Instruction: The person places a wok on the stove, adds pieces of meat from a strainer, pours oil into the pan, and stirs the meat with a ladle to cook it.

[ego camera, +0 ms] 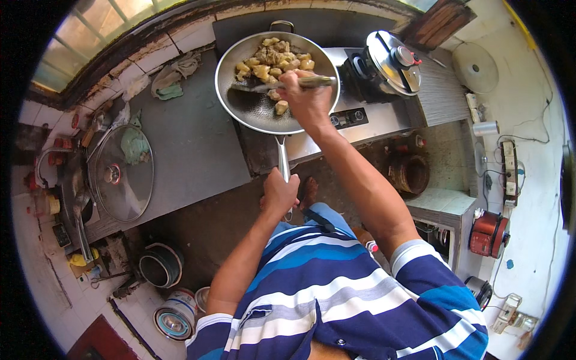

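Note:
My left hand [278,191] is closed around the long metal handle [282,155] of a wide frying pan [243,114]. My right hand [308,96] grips a metal cooking spatula [318,81] over the pan; its blurred blade lies low at the pan's left side. Browned chunks of what looks like meat [276,58] are heaped towards the far side of the pan. A single chunk [281,107] lies apart, nearer to me, on the textured pan surface. The fingers of my right hand hide part of the spatula's shaft.
A pressure cooker [391,63] stands on the stove [396,114], right of the pan. On the left counter [193,135] are a glass lid [123,180] and crumpled cloths [173,76]. A wooden board [438,22] leans in the far right corner. A dark pot [157,265] stands low at left.

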Demonstrator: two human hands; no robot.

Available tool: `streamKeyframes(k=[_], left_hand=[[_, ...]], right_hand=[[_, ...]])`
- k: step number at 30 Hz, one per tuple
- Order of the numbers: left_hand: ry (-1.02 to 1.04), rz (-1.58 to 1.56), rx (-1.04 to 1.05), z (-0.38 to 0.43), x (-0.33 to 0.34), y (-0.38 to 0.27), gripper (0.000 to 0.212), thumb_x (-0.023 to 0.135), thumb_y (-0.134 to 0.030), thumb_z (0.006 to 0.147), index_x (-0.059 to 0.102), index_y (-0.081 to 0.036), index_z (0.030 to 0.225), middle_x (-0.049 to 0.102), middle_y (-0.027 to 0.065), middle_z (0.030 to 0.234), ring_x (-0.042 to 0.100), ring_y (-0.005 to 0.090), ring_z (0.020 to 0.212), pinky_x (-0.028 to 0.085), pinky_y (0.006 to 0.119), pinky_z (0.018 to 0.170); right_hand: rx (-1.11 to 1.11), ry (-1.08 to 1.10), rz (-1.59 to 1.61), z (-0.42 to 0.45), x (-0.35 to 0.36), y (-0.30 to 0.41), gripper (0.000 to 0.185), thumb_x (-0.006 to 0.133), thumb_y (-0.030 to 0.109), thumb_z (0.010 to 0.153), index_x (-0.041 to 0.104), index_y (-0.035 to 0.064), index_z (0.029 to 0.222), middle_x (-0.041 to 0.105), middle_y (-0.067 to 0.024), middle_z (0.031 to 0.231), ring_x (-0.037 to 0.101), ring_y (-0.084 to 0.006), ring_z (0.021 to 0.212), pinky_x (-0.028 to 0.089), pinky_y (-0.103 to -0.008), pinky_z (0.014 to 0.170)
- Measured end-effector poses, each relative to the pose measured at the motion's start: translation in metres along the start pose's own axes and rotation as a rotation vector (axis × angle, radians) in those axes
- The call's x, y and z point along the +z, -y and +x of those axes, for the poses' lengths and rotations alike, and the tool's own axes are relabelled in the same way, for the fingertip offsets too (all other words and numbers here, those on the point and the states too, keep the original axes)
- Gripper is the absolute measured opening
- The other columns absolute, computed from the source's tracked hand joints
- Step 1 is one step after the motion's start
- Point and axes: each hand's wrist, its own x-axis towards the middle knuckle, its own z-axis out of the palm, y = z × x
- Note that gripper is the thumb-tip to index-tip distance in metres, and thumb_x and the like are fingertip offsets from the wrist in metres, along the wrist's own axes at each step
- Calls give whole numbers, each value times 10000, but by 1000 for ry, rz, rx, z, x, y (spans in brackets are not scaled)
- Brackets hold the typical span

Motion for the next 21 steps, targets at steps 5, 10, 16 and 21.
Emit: streamKeyframes(k=[5,10,16,21], left_hand=[[-6,20,-34,-3,0,-8,344,606,-197,889,512,122,976,647,208,676,668,248,485,531,378,406],[11,-3,-32,-5,0,-10,349,621,-192,889,515,112,1022,652,192,686,665,234,486,540,367,417],[-102,-14,33,-7,3,-7,409,652,-187,889,477,67,1158,648,167,706,646,226,474,535,360,414],[-136,73,69,-9,8,-12,329,655,-181,905,444,8,1071,618,151,677,635,240,463,509,376,391]], right_hand=[[-86,-159,-76,32,21,-12,253,600,140,950,696,-81,873,702,-136,749,723,-200,667,613,-288,584],[122,-146,312,64,-14,-8,259,600,149,979,636,-105,1020,702,-194,822,708,-199,597,652,-285,526],[159,310,-133,56,-84,86,304,624,218,955,697,-74,920,728,-197,882,753,-250,739,648,-293,657],[168,557,-368,57,-125,101,275,607,209,934,717,-40,894,731,-148,858,747,-199,741,629,-276,663]])
